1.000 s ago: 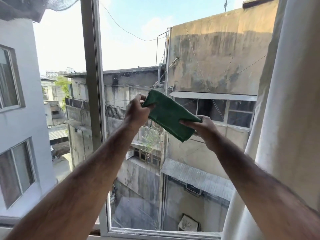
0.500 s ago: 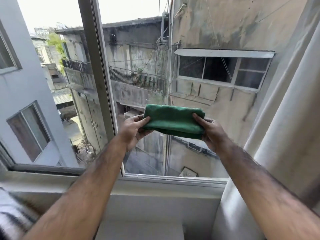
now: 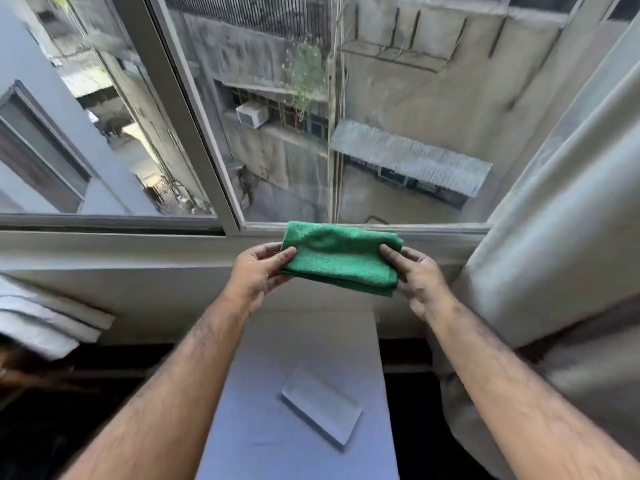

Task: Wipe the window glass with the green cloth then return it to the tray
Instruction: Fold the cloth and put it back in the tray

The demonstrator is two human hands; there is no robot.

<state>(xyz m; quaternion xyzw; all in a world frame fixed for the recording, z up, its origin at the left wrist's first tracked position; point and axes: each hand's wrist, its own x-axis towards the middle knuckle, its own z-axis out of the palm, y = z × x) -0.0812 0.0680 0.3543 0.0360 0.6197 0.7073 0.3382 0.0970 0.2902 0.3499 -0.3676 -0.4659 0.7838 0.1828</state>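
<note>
Cloth: the green cloth (image 3: pixel 341 256) is hanging folded between both hands, in the air just in front of the window sill (image 3: pixel 138 244), off the window glass (image 3: pixel 398 116).
Left hand: the left hand (image 3: pixel 258 275) is pinching the cloth's left edge, thumb on top.
Right hand: the right hand (image 3: pixel 417 275) is gripping the right edge the same way.
Tray: a clear shallow tray (image 3: pixel 322 412) is lying empty on the pale table (image 3: pixel 277 341) below the hands, well apart from the cloth.
Step, by my judgement: the wiping is looking finished; the return is under way.
Doing it well: keeping the fold tight, lowering both hands together, and turning the cloth to match the tray's slant before letting go.
Change from half a second ago: the hands are now lower, the cloth is showing against the sill instead of the glass, and the tray is now coming into view.
</note>
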